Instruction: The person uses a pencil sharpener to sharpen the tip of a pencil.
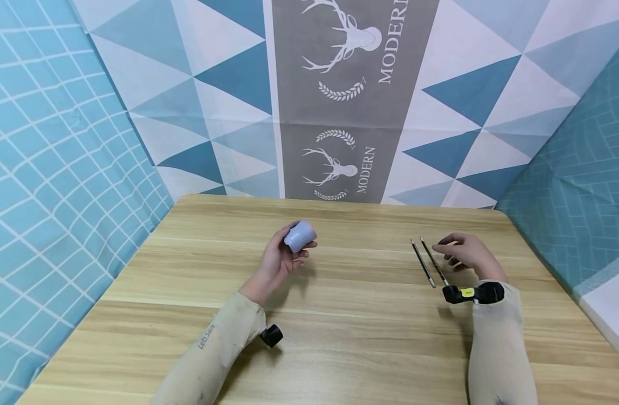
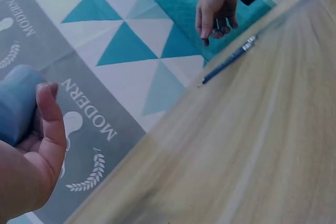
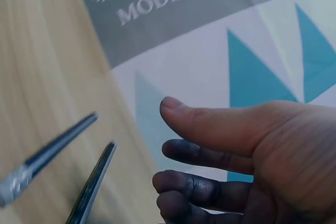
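Observation:
My left hand [image 1: 276,264] holds a short lavender cup [image 1: 299,236], tilted on its side, above the left-centre of the table. In the left wrist view the thumb lies along the near side of the blue-looking cup [image 2: 16,103], which the frame edge cuts off. Two dark pencils [image 1: 422,263] lie side by side at the right, tips toward the back. Just right of them hovers my right hand [image 1: 469,253], fingers loosely bent and nothing in them. Dark smudges mark its fingers in the right wrist view, where the pencils [image 3: 93,182] point up from the lower left.
Both hands are over a wood-grain table [image 1: 360,337]. A patterned cloth backdrop [image 1: 228,90] rises behind its far edge, with a blue tiled sheet [image 1: 51,169] at the left and a teal one at the right. Something white [image 1: 613,309] stands beside the right edge.

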Motion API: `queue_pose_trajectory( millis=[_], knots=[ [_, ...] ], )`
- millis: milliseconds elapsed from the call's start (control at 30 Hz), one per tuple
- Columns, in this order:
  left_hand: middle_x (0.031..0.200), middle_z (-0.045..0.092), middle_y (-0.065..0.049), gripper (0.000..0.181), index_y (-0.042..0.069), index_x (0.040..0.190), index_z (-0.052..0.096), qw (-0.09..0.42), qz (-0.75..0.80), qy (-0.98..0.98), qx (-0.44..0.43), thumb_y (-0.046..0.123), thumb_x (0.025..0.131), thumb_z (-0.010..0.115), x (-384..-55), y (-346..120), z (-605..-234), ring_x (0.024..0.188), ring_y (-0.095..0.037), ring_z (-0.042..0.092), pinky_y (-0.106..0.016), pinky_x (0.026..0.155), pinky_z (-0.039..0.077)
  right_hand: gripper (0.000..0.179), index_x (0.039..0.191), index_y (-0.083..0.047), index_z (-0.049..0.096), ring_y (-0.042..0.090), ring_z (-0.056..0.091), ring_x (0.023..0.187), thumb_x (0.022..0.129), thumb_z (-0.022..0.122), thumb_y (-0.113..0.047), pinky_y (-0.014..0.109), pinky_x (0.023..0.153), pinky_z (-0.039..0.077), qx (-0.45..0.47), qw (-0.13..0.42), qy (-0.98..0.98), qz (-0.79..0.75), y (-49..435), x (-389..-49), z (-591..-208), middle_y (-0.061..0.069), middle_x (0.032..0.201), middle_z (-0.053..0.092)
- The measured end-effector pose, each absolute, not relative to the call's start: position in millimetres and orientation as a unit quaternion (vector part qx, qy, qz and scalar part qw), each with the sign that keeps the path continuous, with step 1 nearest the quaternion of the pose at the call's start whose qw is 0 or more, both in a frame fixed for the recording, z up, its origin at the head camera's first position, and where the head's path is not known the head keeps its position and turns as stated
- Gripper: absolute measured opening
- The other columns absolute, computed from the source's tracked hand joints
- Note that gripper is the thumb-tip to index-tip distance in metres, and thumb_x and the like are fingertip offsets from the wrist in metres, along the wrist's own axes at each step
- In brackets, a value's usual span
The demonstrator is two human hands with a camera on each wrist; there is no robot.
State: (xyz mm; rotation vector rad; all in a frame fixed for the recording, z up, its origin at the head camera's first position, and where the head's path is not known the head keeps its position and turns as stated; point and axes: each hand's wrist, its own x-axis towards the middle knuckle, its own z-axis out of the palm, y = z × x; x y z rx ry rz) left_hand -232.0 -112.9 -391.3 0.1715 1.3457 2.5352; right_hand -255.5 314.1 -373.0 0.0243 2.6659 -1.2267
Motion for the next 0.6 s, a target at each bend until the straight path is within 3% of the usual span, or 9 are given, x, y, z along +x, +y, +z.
queue_pose_trajectory(
  millis=[133, 333, 500, 600],
  knots=[
    [0.108, 0.068, -0.011, 0.049, 0.019, 0.156, 0.027, 0.151, 0.885, 0.434, 0.072, 0.029, 0.108, 0.029, -233.4, -117.3, -387.4, 0.08, -0.015, 0.061, -0.022, 0.063, 0.048, 0.056, 0.129, 0.008, 0.053, 0.031, 0.061, 0.082, 0.098, 0.062, -0.038, 0.04, 0.067, 0.058, -0.016, 0.101, 0.903, -0.418, 306.7, -253.0, -363.6, 0.015, 0.096, 0.06],
    [0.12, 0.06, -0.016, 0.052, 0.015, 0.159, 0.019, 0.173, 0.896, 0.397, 0.099, 0.019, 0.108, 0.03, -235.2, -122.6, -386.0, 0.094, -0.018, 0.055, -0.023, 0.072, 0.041, 0.057, 0.13, 0.006, 0.054, 0.031, 0.059, 0.083, 0.098, 0.061, -0.04, 0.039, 0.068, 0.058, -0.033, 0.108, 0.905, -0.411, 295.7, -249.3, -353.8, 0.019, 0.101, 0.059],
    [0.121, 0.06, -0.015, 0.06, 0.007, 0.158, 0.015, 0.169, 0.9, 0.384, 0.113, 0.012, 0.105, 0.043, -236.3, -126.1, -388.1, 0.1, -0.021, 0.058, -0.024, 0.082, 0.047, 0.055, 0.131, 0.006, 0.054, 0.03, 0.06, 0.081, 0.098, 0.063, -0.037, 0.037, 0.066, 0.057, -0.056, 0.11, 0.906, -0.404, 287.7, -248.2, -348.4, 0.019, 0.099, 0.06],
    [0.123, 0.058, -0.014, 0.061, 0.001, 0.157, 0.014, 0.163, 0.899, 0.389, 0.116, 0.006, 0.104, 0.045, -237.0, -127.1, -389.5, 0.102, -0.022, 0.062, -0.027, 0.089, 0.05, 0.055, 0.131, 0.005, 0.054, 0.032, 0.061, 0.082, 0.098, 0.063, -0.037, 0.036, 0.065, 0.057, -0.072, 0.113, 0.908, -0.397, 282.9, -247.6, -345.7, 0.02, 0.101, 0.061]
  ],
)
